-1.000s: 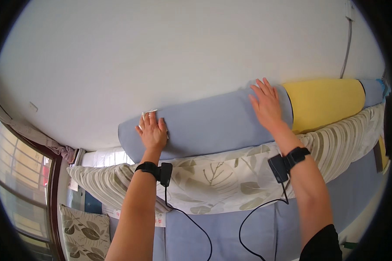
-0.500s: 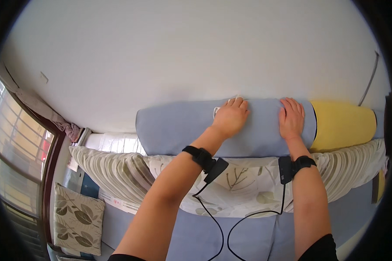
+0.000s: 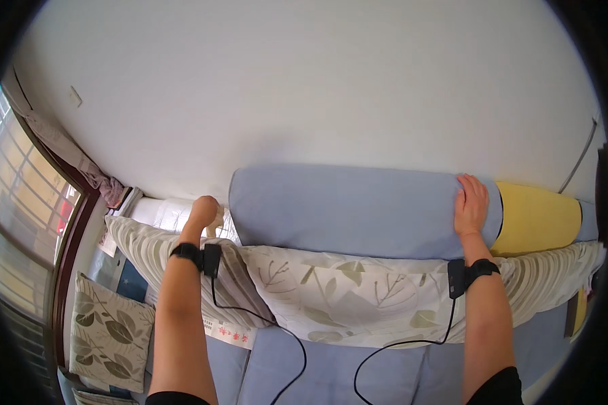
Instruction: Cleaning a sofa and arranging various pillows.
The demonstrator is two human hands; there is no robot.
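My left hand is closed in a fist around a white cloth, mostly hidden beneath the fingers. It is beyond the left end of the long blue-grey sofa back cushion, above a plastic-wrapped white bundle. My right hand lies flat with outstretched fingers on the cushion's right part, near its dark-edged end. A yellow cushion section adjoins that end. Along the cushion's front runs a leaf-patterned and striped fabric cover, under both my wrists.
A white wall rises behind the cushion. At left are a barred window and a leaf-print pillow. Blue-grey seat cushions lie nearest me. Black cables hang from the wrist straps. A grey cord runs down the wall at right.
My left hand has moved left with the cloth, off the cushion top to past its left end. My right hand stays on the cushion. The view has shifted slightly.
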